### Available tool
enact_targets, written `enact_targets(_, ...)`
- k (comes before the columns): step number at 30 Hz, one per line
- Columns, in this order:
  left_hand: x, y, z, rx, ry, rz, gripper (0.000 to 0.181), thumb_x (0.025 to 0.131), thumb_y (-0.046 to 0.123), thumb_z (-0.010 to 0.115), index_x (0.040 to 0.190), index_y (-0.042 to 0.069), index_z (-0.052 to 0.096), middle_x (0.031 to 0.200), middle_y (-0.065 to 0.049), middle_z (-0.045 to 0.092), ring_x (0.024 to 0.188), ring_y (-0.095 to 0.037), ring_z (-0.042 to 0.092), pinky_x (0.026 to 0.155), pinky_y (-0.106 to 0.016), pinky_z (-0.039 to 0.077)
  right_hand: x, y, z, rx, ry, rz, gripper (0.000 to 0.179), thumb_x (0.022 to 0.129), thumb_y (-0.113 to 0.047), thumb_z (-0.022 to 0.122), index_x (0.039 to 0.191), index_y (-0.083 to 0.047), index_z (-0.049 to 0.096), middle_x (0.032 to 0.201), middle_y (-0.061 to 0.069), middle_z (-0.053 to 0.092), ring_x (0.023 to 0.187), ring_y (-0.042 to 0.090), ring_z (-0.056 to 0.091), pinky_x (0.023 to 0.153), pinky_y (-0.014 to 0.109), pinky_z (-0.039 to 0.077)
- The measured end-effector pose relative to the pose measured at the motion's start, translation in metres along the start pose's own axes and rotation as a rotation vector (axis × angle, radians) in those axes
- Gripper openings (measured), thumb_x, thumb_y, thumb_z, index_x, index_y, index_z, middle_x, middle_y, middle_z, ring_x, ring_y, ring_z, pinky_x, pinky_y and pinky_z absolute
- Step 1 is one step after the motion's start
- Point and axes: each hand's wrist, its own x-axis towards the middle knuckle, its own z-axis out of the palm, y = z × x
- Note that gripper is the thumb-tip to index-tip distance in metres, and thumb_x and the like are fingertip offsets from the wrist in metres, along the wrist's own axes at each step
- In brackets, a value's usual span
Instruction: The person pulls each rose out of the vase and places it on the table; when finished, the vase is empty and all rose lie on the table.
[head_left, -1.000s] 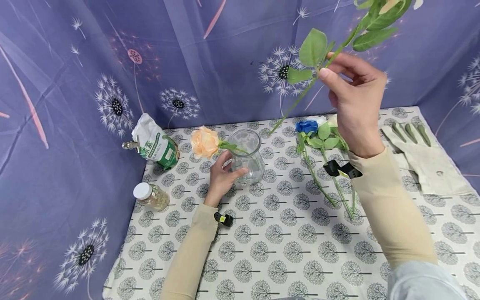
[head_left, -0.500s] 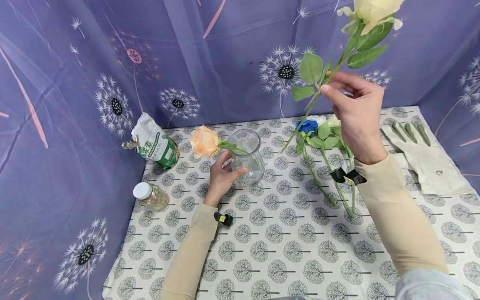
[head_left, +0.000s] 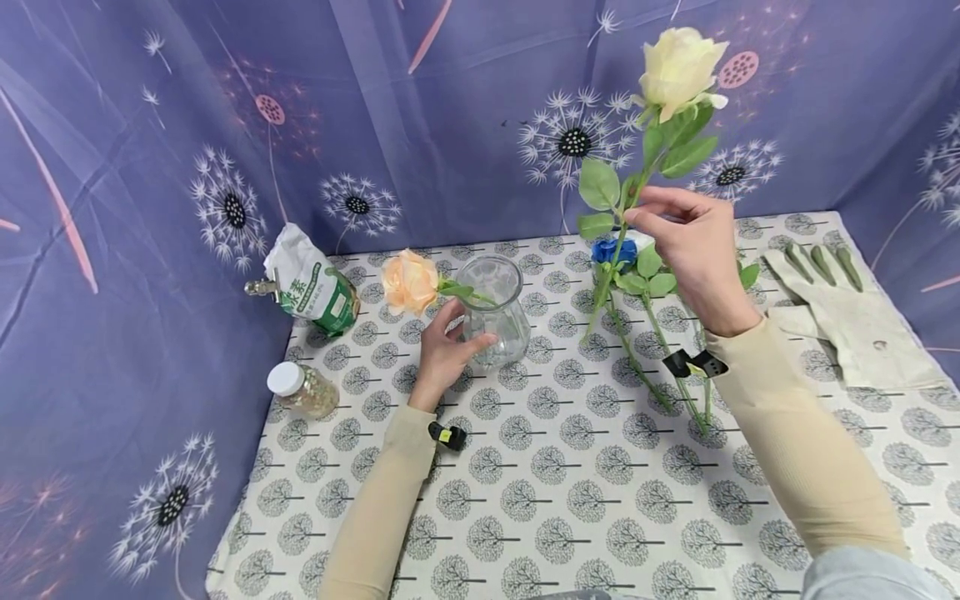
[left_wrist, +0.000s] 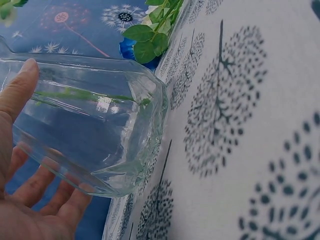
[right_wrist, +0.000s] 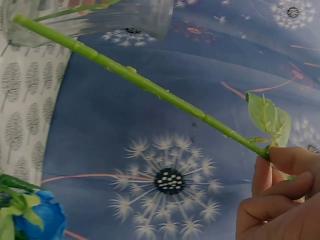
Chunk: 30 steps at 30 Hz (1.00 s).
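Note:
My left hand [head_left: 442, 357] holds the side of a clear glass vase [head_left: 510, 337], its thumb in front and its fingers around the far side. The vase stands upright on the patterned cloth. A peach rose [head_left: 409, 283] leans out over the vase's left rim, its green stem [left_wrist: 75, 95] showing through the glass in the left wrist view. My right hand [head_left: 697, 254] pinches a pale yellow rose [head_left: 681, 73] by its stem between thumb and fingertips, bloom up. The stem's bare lower end [right_wrist: 165, 94] hangs free, right of the vase and above the cloth.
A blue rose [head_left: 613, 252] and other stems lie behind and below my right hand, partly hidden. Pale gloves [head_left: 855, 333] lie at the right. At the left stand a green-and-white bag [head_left: 322, 296] with a metal clip and a white-capped jar [head_left: 303, 392]. Purple curtains enclose the back and sides.
My right hand has come down with the pale yellow rose, and the stem has swung more upright. The bloom is now fully in view. My left hand and the vase have stayed put.

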Motion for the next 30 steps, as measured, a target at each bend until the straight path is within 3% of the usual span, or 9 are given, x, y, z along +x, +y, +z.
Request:
enact_targets(8, 0.001, 0.000, 0.000, -0.005, 0.003, -0.002, 0.082, 0.077, 0.012, 0.098, 0.150, 0.024, 0.063, 0.149, -0.007, 0.067, 0.145, -0.031, 0.061, 0.125, -0.045, 0.056, 0.003, 0.020, -0.007, -0.221, -0.060, 0.125, 0.025, 0.092, -0.009, 0.086, 0.116, -0.018, 0.085, 0.084, -0.016, 0.080, 0.068, 0.003, 0.057, 0.053, 0.014, 0.043)
enact_targets(13, 0.001, 0.000, 0.000, -0.013, -0.002, -0.025, 0.084, 0.077, 0.011, 0.098, 0.152, 0.026, 0.062, 0.151, -0.008, 0.065, 0.141, -0.035, 0.065, 0.122, -0.047, 0.059, 0.003, 0.034, -0.008, -0.361, -0.112, 0.168, 0.036, 0.097, -0.015, 0.083, 0.133, -0.013, 0.078, 0.090, -0.023, 0.076, 0.088, 0.002, 0.065, 0.070, 0.015, 0.053)
enact_targets(16, 0.001, 0.000, 0.000, -0.012, -0.002, -0.020, 0.084, 0.077, 0.011, 0.098, 0.152, 0.024, 0.062, 0.151, -0.009, 0.065, 0.142, -0.035, 0.065, 0.122, -0.045, 0.058, 0.003, 0.042, -0.007, -0.420, -0.141, 0.203, 0.042, 0.099, -0.016, 0.081, 0.139, -0.009, 0.074, 0.100, -0.025, 0.074, 0.095, 0.001, 0.067, 0.078, 0.013, 0.057)
enact_targets(19, 0.001, 0.000, 0.000, -0.011, -0.001, -0.010, 0.084, 0.077, 0.010, 0.098, 0.152, 0.021, 0.062, 0.150, -0.010, 0.066, 0.144, -0.035, 0.063, 0.123, -0.044, 0.057, 0.004, 0.049, -0.007, -0.467, -0.164, 0.257, 0.044, 0.099, -0.017, 0.080, 0.142, -0.008, 0.072, 0.118, -0.017, 0.073, 0.100, -0.001, 0.066, 0.087, 0.014, 0.059)
enact_targets(22, 0.001, 0.000, 0.000, -0.014, -0.002, -0.011, 0.084, 0.077, 0.010, 0.098, 0.152, 0.020, 0.062, 0.151, -0.012, 0.065, 0.143, -0.036, 0.064, 0.123, -0.045, 0.058, 0.006, 0.054, -0.007, -0.498, -0.192, 0.328, 0.045, 0.100, -0.018, 0.079, 0.144, -0.010, 0.070, 0.138, -0.002, 0.071, 0.117, 0.006, 0.066, 0.106, 0.024, 0.060)
enact_targets(25, 0.001, 0.000, 0.000, -0.010, -0.003, -0.026, 0.084, 0.077, 0.012, 0.098, 0.152, 0.022, 0.062, 0.152, -0.012, 0.064, 0.141, -0.039, 0.066, 0.121, -0.046, 0.059, 0.007, 0.058, -0.008, -0.518, -0.226, 0.389, 0.046, 0.100, -0.020, 0.079, 0.145, -0.011, 0.069, 0.153, 0.010, 0.065, 0.138, 0.019, 0.060, 0.126, 0.042, 0.051)
enact_targets(30, 0.001, 0.000, 0.000, -0.008, -0.004, -0.042, 0.084, 0.077, 0.015, 0.098, 0.152, 0.025, 0.062, 0.153, -0.012, 0.064, 0.140, -0.040, 0.066, 0.120, -0.048, 0.060, 0.007, 0.067, -0.009, -0.552, -0.272, 0.440, 0.047, 0.100, -0.021, 0.078, 0.144, -0.009, 0.068, 0.162, 0.014, 0.059, 0.156, 0.035, 0.048, 0.137, 0.059, 0.037)
